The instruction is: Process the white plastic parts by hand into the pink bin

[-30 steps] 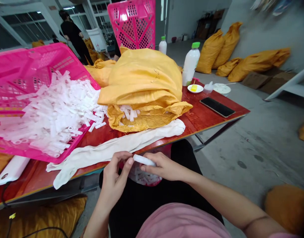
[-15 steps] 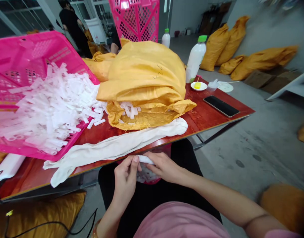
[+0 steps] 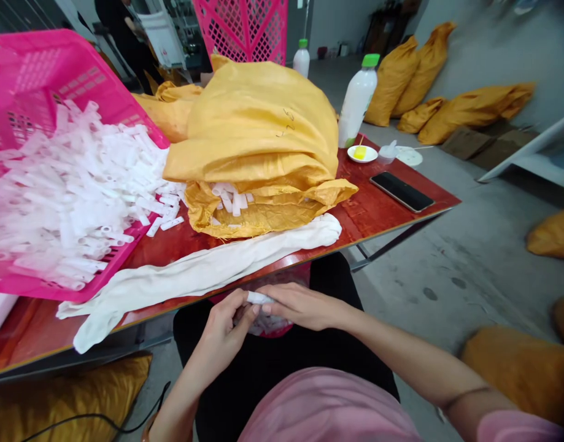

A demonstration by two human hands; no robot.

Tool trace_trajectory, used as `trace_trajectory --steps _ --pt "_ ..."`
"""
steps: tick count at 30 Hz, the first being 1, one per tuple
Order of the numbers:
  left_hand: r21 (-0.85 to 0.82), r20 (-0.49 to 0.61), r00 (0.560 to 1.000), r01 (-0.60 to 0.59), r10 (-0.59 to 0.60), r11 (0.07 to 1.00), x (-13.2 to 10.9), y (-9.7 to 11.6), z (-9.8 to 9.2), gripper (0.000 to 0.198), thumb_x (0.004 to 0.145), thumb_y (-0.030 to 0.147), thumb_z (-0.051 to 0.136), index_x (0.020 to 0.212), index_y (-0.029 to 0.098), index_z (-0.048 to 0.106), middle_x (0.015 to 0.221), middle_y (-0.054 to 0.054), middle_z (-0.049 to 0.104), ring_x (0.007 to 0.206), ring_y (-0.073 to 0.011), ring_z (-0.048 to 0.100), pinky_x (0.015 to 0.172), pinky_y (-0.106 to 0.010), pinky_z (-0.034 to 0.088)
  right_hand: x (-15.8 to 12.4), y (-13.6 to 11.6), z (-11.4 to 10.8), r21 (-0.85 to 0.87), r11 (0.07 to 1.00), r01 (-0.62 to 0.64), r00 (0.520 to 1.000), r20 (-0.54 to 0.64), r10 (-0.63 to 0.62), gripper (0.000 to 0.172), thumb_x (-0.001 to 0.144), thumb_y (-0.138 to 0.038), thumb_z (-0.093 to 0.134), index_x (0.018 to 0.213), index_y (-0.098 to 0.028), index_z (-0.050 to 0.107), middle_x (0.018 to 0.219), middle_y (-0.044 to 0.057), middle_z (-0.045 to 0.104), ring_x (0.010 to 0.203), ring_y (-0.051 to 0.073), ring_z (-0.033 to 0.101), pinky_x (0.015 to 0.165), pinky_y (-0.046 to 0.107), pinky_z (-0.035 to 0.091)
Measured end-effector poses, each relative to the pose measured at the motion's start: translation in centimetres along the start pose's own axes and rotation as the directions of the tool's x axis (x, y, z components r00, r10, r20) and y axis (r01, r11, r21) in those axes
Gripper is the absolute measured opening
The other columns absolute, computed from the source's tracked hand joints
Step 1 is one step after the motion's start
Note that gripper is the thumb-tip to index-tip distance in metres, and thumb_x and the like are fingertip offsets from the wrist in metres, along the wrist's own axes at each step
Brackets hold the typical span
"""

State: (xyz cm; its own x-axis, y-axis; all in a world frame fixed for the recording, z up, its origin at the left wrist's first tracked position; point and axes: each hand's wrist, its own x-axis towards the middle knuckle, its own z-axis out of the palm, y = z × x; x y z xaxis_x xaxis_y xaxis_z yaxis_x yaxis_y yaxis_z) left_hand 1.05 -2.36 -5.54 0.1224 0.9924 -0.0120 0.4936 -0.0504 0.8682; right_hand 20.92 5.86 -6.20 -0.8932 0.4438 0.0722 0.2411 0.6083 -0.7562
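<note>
Just in front of the table edge, over my lap, I hold a short white plastic tube (image 3: 259,298) between both hands. The fingers of my left hand (image 3: 227,319) pinch its left end. Those of my right hand (image 3: 297,305) close round its right end, hiding part of it. Below the hands, a pink container (image 3: 277,333) with whitish pieces in it shows partly on my lap. At the left, a pink plastic basket (image 3: 91,291) lies tilted with a heap of similar white tubes (image 3: 92,184). More tubes spill onto the red table (image 3: 157,252).
A yellow woven sack (image 3: 263,123) with tubes in its mouth lies mid-table, behind a long white cloth (image 3: 208,267). To the right are a white bottle (image 3: 356,104), a small dish (image 3: 362,155) and a phone (image 3: 401,191). A person in black (image 3: 125,37) stands far back.
The view has shifted, so the table things sit further left and slightly higher. My hands have drawn closer together, and less of the tube shows between them.
</note>
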Motion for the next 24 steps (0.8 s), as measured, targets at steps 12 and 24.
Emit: trace_trajectory --steps 12,24 --pt "-0.130 0.166 0.979 0.140 -0.118 0.982 -0.1 1.5 -0.3 0.022 0.094 0.031 0.056 0.077 0.016 0.060 0.065 0.003 0.048 0.060 -0.0108 0.037 0.055 -0.023 0.031 1.5 -1.2 -1.9 -0.184 0.982 0.033 0.994 0.112 -0.012 0.016 0.092 -0.024 0.063 0.077 -0.017 0.060 0.059 -0.006 0.045 0.052 0.009 0.036 0.053 0.023 0.024" --pt "-0.124 0.077 0.992 0.108 -0.099 0.986 -1.0 0.4 0.5 0.017 0.092 0.026 0.058 0.077 0.017 0.055 0.067 0.005 0.044 0.061 -0.0095 0.039 0.057 -0.021 0.032 -0.8 0.9 2.3 0.382 0.911 -0.156 0.987 0.041 0.152 0.015 0.101 -0.032 0.047 0.100 -0.019 0.054 0.078 -0.002 0.057 0.069 0.012 0.053 0.063 0.021 0.039"
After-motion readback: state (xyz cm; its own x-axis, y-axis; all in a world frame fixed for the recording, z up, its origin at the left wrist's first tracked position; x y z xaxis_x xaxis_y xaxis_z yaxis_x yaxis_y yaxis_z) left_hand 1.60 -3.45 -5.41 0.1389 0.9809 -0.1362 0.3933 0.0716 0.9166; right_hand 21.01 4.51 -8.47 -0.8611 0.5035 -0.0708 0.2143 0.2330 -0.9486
